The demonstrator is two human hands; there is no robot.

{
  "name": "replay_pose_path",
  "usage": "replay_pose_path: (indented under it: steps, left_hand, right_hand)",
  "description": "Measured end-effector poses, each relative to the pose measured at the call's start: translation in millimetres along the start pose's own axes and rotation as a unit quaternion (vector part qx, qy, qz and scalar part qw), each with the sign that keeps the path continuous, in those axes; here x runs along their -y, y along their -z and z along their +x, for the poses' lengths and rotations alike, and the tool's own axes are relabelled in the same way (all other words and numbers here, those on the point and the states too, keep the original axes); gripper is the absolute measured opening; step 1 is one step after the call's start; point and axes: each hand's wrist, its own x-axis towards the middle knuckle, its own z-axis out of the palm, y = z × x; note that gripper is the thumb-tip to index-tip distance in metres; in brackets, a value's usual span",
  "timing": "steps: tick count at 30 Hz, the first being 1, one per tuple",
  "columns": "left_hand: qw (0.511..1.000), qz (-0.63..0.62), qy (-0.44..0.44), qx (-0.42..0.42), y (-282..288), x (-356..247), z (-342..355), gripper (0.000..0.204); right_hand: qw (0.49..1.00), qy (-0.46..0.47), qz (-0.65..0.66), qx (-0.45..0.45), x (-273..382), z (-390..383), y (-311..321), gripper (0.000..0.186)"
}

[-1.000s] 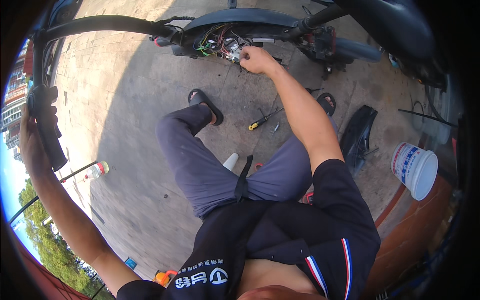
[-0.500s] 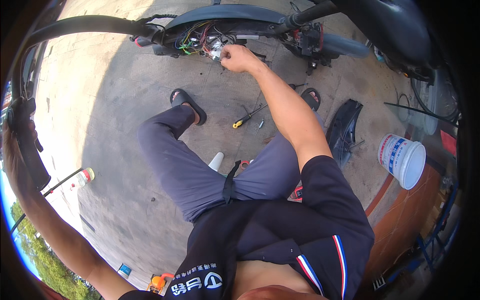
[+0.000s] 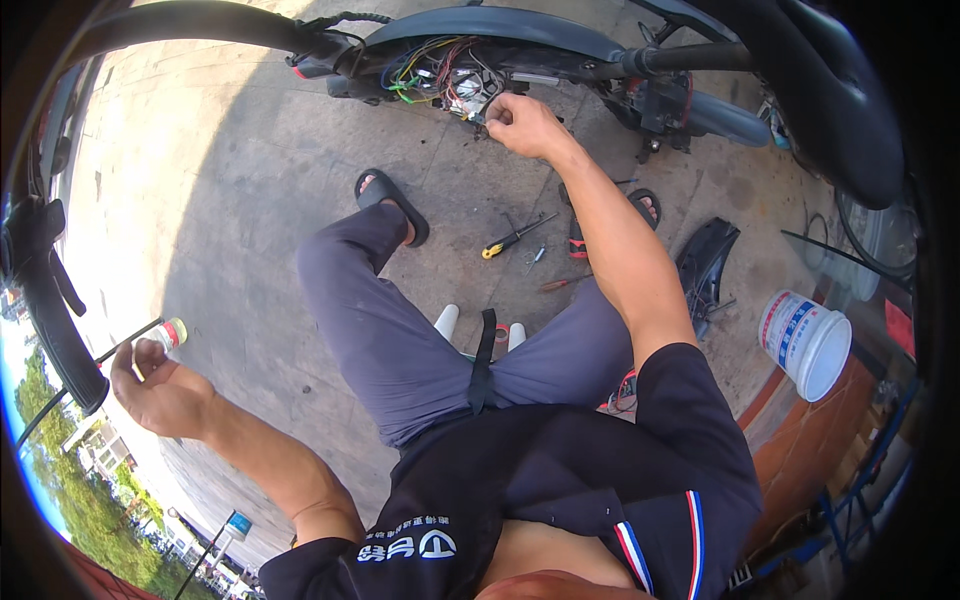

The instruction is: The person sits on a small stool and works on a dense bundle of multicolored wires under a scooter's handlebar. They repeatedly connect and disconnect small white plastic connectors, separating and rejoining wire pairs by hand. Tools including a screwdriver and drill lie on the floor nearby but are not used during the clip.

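Observation:
A two-wheeler frame (image 3: 480, 30) spans the top of the view, its opened middle section exposing a bundle of coloured wires (image 3: 430, 70) and pale connectors (image 3: 465, 98). Beside those connectors is my right hand (image 3: 525, 125), thumb and fingers pinched together; anything between the fingertips is too small to make out. My left hand (image 3: 170, 395) is in the air just off the end of the black handlebar grip (image 3: 65, 350). Its fingers are loosely bent and apart, with nothing in them.
Between my feet lie a yellow-handled screwdriver (image 3: 500, 245) and a small pen-like tool (image 3: 538, 258). A black curved plastic panel (image 3: 705, 260) and a white bucket (image 3: 808, 345) stand to the right. A bottle (image 3: 172, 332) is at the left.
My left hand has let go of the handlebar grip and drawn back toward me. My right hand remains by the wires, while the whole view has shifted slightly.

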Motion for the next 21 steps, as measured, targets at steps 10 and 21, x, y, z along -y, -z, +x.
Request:
replay_pose_path:
  steps: [10, 21]
  left_hand:
    - [0.656, -0.085, 0.559, 0.5, -191, 174, -174, 0.026]
    - [0.56, -0.172, 0.663, 0.467, -271, 194, -208, 0.02]
  right_hand:
    - [0.989, -0.047, 0.143, -0.008, -3, -10, -1, 0.016]
    - [0.95, -0.141, 0.278, 0.027, -11, -7, -4, 0.012]
